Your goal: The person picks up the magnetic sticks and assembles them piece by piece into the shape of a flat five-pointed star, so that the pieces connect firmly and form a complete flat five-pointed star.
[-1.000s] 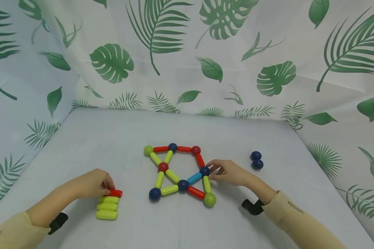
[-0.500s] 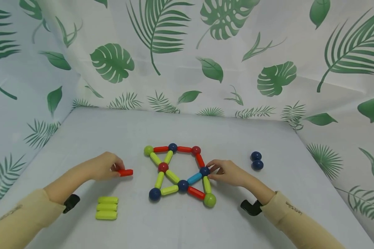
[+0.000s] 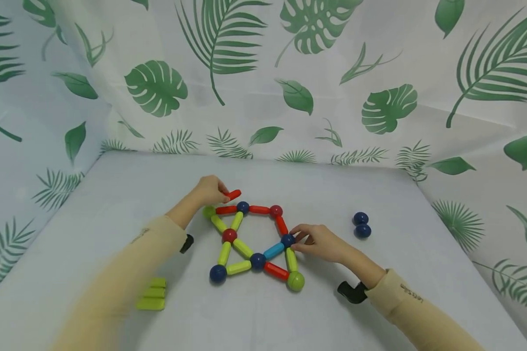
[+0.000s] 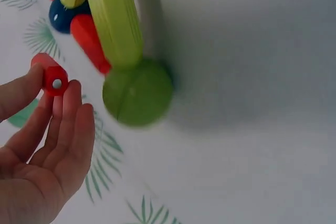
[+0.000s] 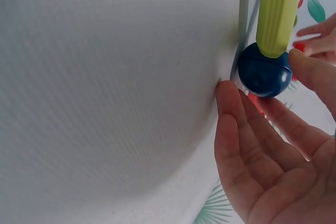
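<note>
My left hand [image 3: 212, 190] pinches a red magnetic rod [image 3: 233, 195] between thumb and fingers, just above the far side of the flat ball-and-rod figure. In the left wrist view the rod's end [image 4: 56, 83] shows a silver dot. Close to that hand lie a lime ball [image 3: 209, 212] and a dark blue ball [image 3: 243, 207] joined by a red rod. At the figure's right corner my right hand [image 3: 322, 243] holds another dark blue ball [image 3: 288, 240] with thumb and fingertips. A lime rod [image 5: 277, 14] meets that ball in the right wrist view.
Three loose lime rods [image 3: 151, 304] lie at the left, partly covered by the left sleeve. Two loose dark blue balls [image 3: 362, 231] sit at the right. A leaf-print cloth [image 3: 325, 122] rises behind the white table [image 3: 334, 185].
From the row of lime rods, my left hand has carried the red rod up and rightward to the figure's far side. My right hand has stayed at its blue ball.
</note>
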`<state>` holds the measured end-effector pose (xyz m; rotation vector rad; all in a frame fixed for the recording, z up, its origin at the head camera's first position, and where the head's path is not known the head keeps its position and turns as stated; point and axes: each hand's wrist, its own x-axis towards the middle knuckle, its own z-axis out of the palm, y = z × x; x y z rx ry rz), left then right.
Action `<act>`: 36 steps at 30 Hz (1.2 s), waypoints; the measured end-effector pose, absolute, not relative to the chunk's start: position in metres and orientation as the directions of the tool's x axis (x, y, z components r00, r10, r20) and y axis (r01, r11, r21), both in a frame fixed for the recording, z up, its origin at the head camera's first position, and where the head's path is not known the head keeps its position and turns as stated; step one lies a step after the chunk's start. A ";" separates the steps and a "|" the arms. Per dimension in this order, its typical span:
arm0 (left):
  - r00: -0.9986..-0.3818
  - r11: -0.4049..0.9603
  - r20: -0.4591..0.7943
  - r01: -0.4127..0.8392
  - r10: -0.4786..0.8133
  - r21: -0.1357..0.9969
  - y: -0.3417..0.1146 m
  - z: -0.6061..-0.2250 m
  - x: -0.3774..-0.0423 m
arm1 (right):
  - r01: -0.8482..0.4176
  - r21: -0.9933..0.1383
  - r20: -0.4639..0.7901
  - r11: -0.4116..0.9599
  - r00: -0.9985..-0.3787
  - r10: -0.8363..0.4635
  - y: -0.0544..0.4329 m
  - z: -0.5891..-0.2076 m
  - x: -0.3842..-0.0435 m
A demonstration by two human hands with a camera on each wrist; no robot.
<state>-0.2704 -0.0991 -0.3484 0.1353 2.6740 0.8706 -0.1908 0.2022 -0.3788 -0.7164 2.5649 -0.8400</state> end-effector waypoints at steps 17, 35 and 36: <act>-0.948 0.748 -0.317 -0.207 0.005 0.630 -0.040 -0.369 -0.285 | -0.356 -0.609 -0.168 0.709 -0.816 -0.553 0.200 -0.380 -0.191; -0.943 0.849 -0.333 -0.160 0.020 0.504 -0.035 -0.366 -0.282 | -0.333 -0.572 -0.169 0.749 -0.846 -0.505 0.192 -0.381 -0.192; -0.943 0.857 -0.330 -0.141 0.036 0.495 -0.037 -0.366 -0.281 | -0.332 -0.573 -0.169 0.749 -0.847 -0.504 0.192 -0.382 -0.191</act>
